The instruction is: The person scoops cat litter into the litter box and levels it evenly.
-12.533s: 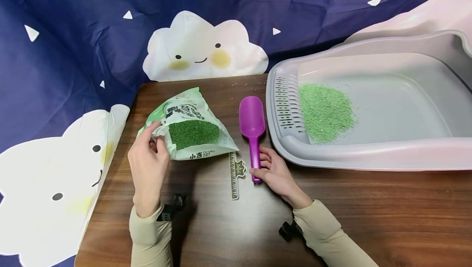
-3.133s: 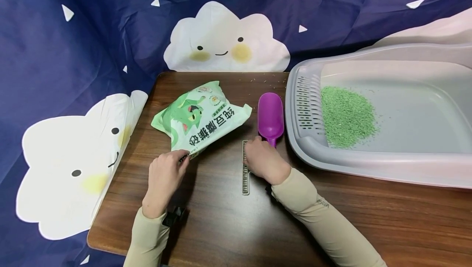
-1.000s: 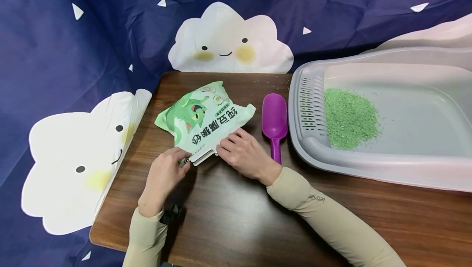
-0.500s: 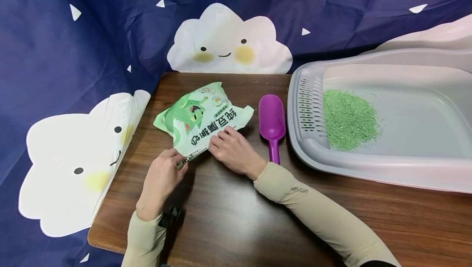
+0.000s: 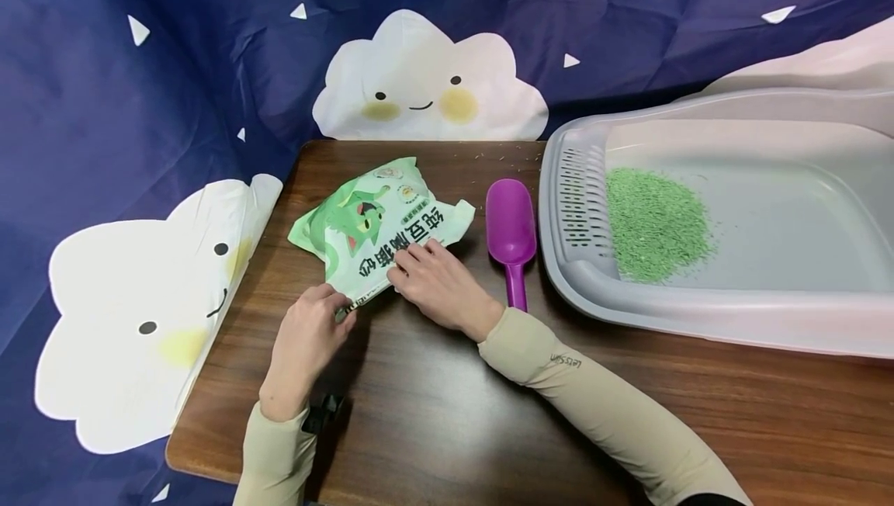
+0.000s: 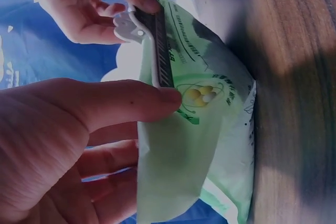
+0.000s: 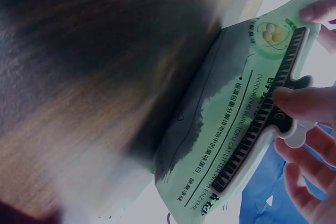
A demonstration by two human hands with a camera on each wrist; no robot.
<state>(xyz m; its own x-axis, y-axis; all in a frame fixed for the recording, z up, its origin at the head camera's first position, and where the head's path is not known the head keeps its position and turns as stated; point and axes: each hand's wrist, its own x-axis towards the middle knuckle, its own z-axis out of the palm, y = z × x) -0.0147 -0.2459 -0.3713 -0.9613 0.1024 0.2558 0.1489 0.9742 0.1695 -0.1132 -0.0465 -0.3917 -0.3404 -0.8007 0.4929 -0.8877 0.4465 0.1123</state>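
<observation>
A green-and-white bag of tofu cat litter (image 5: pixel 377 219) lies on the left part of the table, its edge folded over toward me. My left hand (image 5: pixel 310 335) pinches the left end of that edge between thumb and fingers. Along the fold sits a long black-and-white bag clip (image 7: pixel 249 145) with comb-like ridges. My right hand (image 5: pixel 443 285) holds the clip near its middle, thumb on the dark tab in the right wrist view. The left wrist view shows one end of the clip close to my left thumb (image 6: pixel 157 103). From above, the right hand mostly hides the clip.
A purple scoop (image 5: pixel 511 219) lies right of the bag, its handle toward me. Further right stands a grey litter box (image 5: pixel 580 281) with a pile of green litter (image 5: pixel 656 223) in it. A few crumbs dot the table's back; a blue cloud-print cloth hangs behind.
Earlier the bag's open mouth showed litter; it is now folded over. My right hand left the scoop, picked up the clip from the table and brought it left onto the bag's edge.
</observation>
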